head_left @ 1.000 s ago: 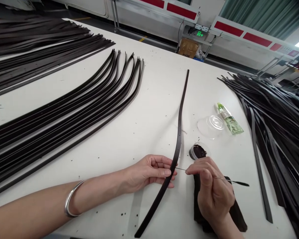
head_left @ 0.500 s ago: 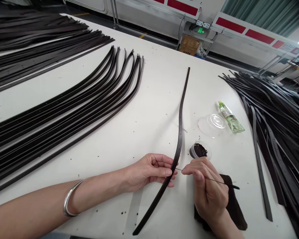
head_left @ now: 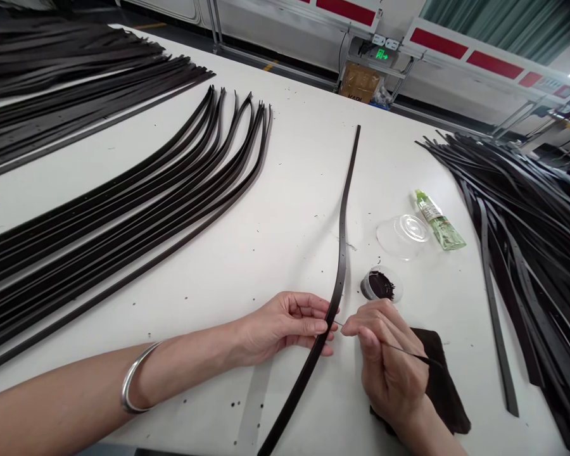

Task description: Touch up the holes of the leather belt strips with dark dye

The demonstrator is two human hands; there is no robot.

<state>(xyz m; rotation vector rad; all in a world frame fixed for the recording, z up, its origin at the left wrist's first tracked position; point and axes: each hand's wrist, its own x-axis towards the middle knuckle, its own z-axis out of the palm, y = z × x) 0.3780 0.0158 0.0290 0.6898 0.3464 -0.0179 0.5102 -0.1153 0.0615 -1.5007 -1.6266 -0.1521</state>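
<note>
A long black strap (head_left: 342, 256) with small holes, probably leather, curves upright in front of me. My left hand (head_left: 297, 324) pinches it between thumb and fingers below its middle, and its lower end runs out of view. Between the fingers of my right hand (head_left: 393, 364) is a thin metal rod (head_left: 411, 353) with a dark rear end. Its front end points left and reaches the strap's edge by my left fingertips; whether it touches is too small to tell. A small clear cup (head_left: 380, 285) of dark paste or paint stands just beyond my right hand. Under that hand lies a black cloth (head_left: 449, 392).
Many black straps (head_left: 137, 218) lie side by side at left, with more strips (head_left: 85, 95) behind them. A heap of straps (head_left: 527, 240) covers the right side. A clear lid (head_left: 405, 236) and a green tube (head_left: 439, 221) lie beyond the cup on the white table (head_left: 218, 272).
My right hand and the rod have shifted slightly left, toward the strap. The strap's lower end has dropped out of view, while my left hand keeps nearly the same place.
</note>
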